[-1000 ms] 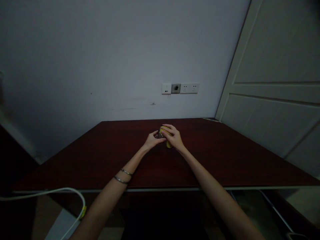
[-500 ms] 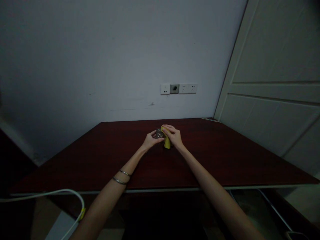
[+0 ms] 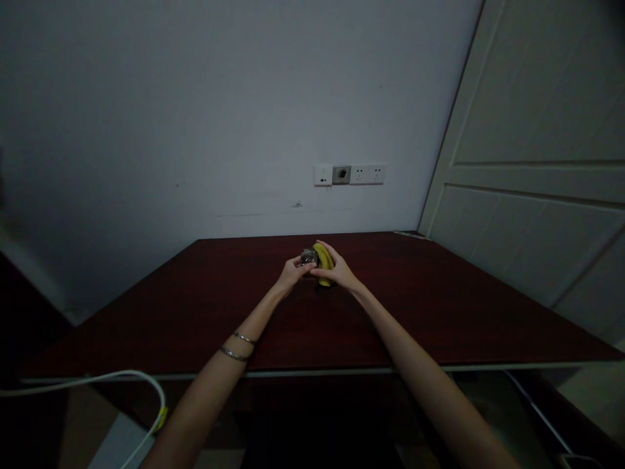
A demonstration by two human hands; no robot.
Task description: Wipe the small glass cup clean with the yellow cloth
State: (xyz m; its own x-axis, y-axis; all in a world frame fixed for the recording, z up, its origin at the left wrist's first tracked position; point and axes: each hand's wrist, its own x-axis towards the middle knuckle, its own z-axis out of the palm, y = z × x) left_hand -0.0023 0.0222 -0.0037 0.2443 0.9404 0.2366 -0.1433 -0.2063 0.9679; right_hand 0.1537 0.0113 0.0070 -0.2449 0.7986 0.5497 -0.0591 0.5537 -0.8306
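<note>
My left hand point(image 3: 291, 274) is closed around a small dark, shiny, see-through-looking object point(image 3: 308, 256); its exact kind is too dim and small to make out. My right hand point(image 3: 342, 273) grips a yellow cloth point(image 3: 323, 255), thumb at the near side and fingers over the far side. The cloth is bunched against the right side of the shiny object, and its lower end hangs below my right thumb. Both hands meet above the dark red table point(image 3: 234, 299), toward its far half. Two bracelets point(image 3: 235, 354) circle my left forearm.
A pale wall point(image 3: 244, 117) with socket plates point(image 3: 359, 174) rises behind the table. At the right stands a panelled door point(image 3: 532, 176). A white cable point(image 3: 124, 373) with a yellow tag loops at the table's near left edge.
My right hand has shifted its grip on the yellow cloth, its thumb now lower and nearer to me. The cloth is more bunched, and the shiny object has tilted slightly.
</note>
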